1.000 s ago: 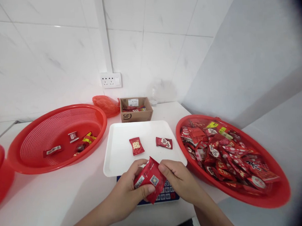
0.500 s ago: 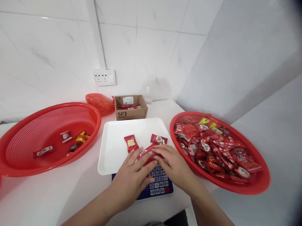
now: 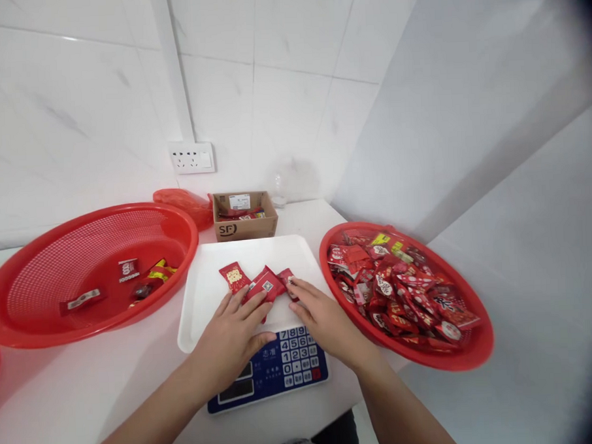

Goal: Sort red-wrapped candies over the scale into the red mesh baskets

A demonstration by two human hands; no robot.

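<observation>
Three red candy packets lie close together on the white tray (image 3: 200, 278) of a weighing scale. One with cream lettering (image 3: 234, 276) is at the left, and a packet with a small printed square (image 3: 268, 284) is in the middle. My left hand (image 3: 235, 339) lies with its fingers stretched out over the near side of the left and middle packets. The fingertips and thumb of my right hand (image 3: 322, 319) are bent around the right-hand packet (image 3: 285, 279), partly hiding it. Below the tray shows the scale's blue keypad panel (image 3: 270, 373).
A red mesh basket (image 3: 28, 273) with a few packets stands left. Another red basket (image 3: 485, 341), heaped with red packets, is on the right. Behind the tray are a small cardboard box (image 3: 250, 228) holding packets and a red plastic bag (image 3: 187, 204).
My hands have moved apart, uncovering more of the keypad panel. The middle packet has turned and now lies nearer the left one. The whole view has shifted slightly.
</observation>
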